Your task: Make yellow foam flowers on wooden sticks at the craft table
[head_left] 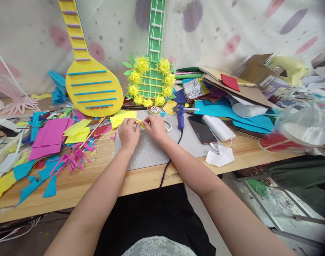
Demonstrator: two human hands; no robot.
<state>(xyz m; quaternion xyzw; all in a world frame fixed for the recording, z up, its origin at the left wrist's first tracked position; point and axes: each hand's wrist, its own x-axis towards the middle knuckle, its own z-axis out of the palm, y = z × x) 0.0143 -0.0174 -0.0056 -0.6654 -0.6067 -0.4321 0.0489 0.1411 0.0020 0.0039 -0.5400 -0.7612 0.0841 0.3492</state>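
2 pinches show on my remote screen: the left hand (129, 133) holds 1 end of the small yellow piece (140, 122), which sits between the hands over the grey mat (146, 154); the right hand (155, 128) pinches the other end. I'd press lightly and evenly, avoiding crumpling, clear of the glue gun (180, 117).

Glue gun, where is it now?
In the head view, the blue glue gun is just right of centre, at the grey cutting mat, between the right hand and the phone.
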